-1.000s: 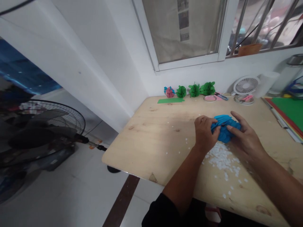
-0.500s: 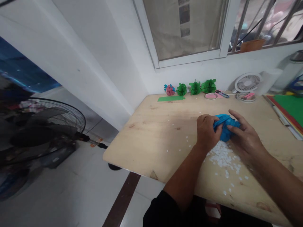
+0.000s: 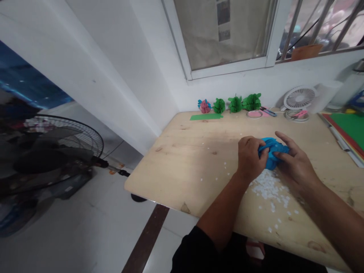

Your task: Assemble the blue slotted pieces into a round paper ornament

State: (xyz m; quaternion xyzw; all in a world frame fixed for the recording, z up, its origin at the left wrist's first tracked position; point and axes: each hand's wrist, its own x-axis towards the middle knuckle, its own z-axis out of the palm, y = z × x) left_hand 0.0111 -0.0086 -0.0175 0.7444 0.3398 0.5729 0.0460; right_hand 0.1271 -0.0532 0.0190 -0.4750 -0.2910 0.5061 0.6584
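Observation:
Between my two hands is a blue layered paper ball (image 3: 272, 151), held just over the wooden table (image 3: 176, 163). My left hand (image 3: 250, 155) is closed on its left side, thumb and fingers pinching the paper layers. On the other side my right hand (image 3: 294, 161) grips it with the thumb in front, while one finger points up and away. Small white paper bits (image 3: 269, 185) lie in a loose pile below the ball and my wrists. The ball's back is hidden.
Along the wall stand a pink-and-blue paper figure (image 3: 204, 106) and several green paper figures (image 3: 235, 104). A green paper strip (image 3: 206, 117), tape rolls (image 3: 254, 114), a small white fan (image 3: 300, 98) and coloured sheets (image 3: 348, 131) lie at the back and right. A floor fan (image 3: 57, 151) stands left.
The view has shifted slightly. Both hands keep hold of the blue paper ball, and its layers look slightly rearranged between the fingers.

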